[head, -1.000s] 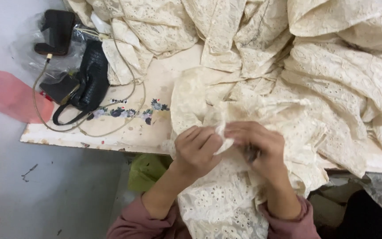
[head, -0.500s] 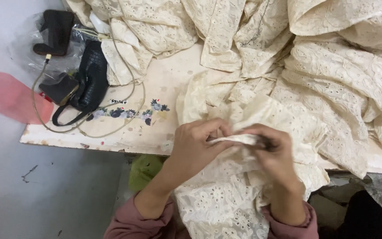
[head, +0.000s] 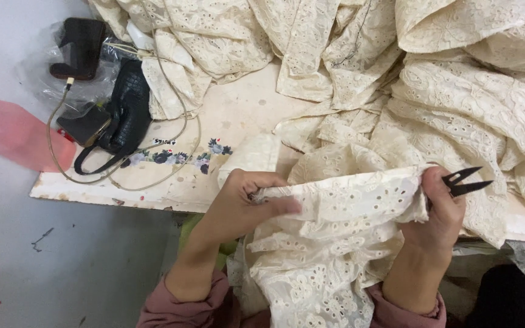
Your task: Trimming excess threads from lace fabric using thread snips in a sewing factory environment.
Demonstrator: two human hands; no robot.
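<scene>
Both my hands hold a piece of cream eyelet lace fabric (head: pixel 347 200) stretched between them over the table's near edge. My left hand (head: pixel 247 203) pinches the left end of the fabric's edge, thumb on top. My right hand (head: pixel 439 209) grips the right end and also holds small black thread snips (head: pixel 466 182), whose blades point right and stand slightly apart. The fabric hangs down between my forearms toward my lap.
A big heap of the same cream lace (head: pixel 432 79) covers the back and right of the worn white table (head: pixel 153 188). At the left lie a black bag (head: pixel 123 115), a dark power bank (head: pixel 83 45) with a cable (head: pixel 53 136), clear plastic and a pink bag (head: pixel 13 133).
My hands were close together bunching the fabric; they have moved apart, pulling its edge taut. The snips now stick out to the right of my right hand.
</scene>
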